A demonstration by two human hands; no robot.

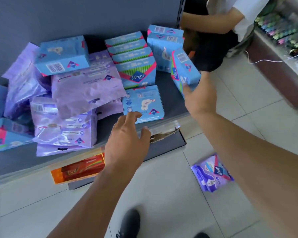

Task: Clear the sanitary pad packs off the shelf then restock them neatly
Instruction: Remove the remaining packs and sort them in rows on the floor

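Both hands reach over the dark grey metal shelf (170, 100), fingers loose and spread.

The left hand (126, 140) hovers at a flat blue cardboard pad pack (143, 102) on the shelf's front edge; the right hand (199, 96) touches a tilted blue pack (183, 69) at the shelf's right end, gripping nothing.

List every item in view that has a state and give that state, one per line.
Left hand: open, fingertips at the flat blue box.
Right hand: open, touching the tilted blue box.
Row of blue boxes: upright.
Purple packs: heaped in disorder.
Purple pack on floor: off the shelf.
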